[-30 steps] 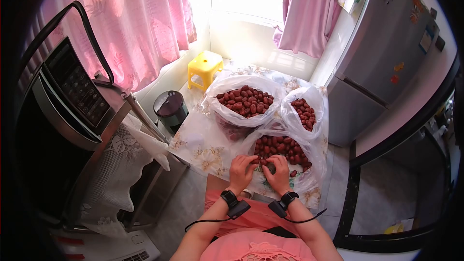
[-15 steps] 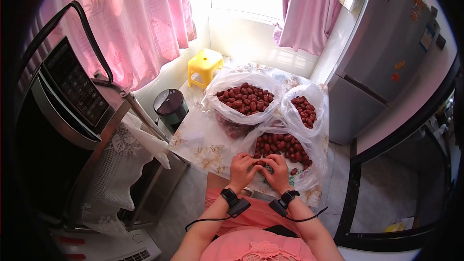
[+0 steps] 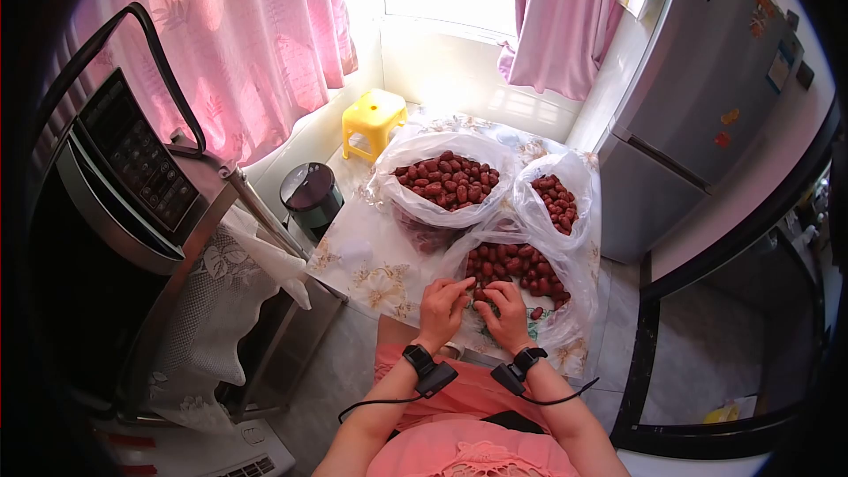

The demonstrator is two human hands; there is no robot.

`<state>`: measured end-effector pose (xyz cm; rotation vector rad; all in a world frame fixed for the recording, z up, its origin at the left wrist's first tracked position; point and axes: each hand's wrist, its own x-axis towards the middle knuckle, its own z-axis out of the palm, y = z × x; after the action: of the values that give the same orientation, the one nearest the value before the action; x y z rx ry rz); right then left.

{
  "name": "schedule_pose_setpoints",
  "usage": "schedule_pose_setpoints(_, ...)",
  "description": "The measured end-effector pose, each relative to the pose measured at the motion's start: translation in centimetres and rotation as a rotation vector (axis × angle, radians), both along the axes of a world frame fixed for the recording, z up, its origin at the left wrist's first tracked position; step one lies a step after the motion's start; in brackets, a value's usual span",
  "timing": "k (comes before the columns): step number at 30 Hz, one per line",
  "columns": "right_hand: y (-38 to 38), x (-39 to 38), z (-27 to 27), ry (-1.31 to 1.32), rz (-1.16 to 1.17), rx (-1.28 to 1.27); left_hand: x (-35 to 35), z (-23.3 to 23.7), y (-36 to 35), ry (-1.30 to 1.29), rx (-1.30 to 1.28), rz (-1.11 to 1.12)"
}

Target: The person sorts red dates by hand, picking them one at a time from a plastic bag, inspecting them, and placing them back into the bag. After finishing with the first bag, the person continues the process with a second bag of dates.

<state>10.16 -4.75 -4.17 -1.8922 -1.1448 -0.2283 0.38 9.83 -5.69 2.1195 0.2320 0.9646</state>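
Observation:
Dried red dates point(image 3: 519, 267) fill the near plastic bag point(image 3: 579, 305), which lies wide open at the table's front. My right hand point(image 3: 505, 316) is at the mouth of this bag, its thumb and fingertips closed on a single red date point(image 3: 480, 294). To its left, a small gap away, my left hand point(image 3: 442, 311) has its fingers stretched forward and seems to hold nothing. One loose date point(image 3: 537, 313) lies just right of my right hand. Both wrists wear black straps with small boxes and cables.
A large bag of dates point(image 3: 450, 181) stands behind on the flowered tablecloth point(image 3: 375, 278), with a smaller bag of dates point(image 3: 556, 203) to its right. Around the table are a yellow stool point(image 3: 374, 119), a dark bin point(image 3: 311, 196), a refrigerator point(image 3: 680, 106) and an oven on a rack point(image 3: 115, 212).
My hands were together on one red date. Now they have drawn slightly apart; the left fingers have let go and straightened, while the date stays by my right fingertips. The bags have not moved.

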Motion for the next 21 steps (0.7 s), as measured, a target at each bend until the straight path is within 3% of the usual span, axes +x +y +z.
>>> schedule_pose_setpoints(21, -0.05, -0.14, 0.22, 0.009, 0.012, 0.002, 0.14, -0.49, 0.08, -0.004, 0.023, 0.006)
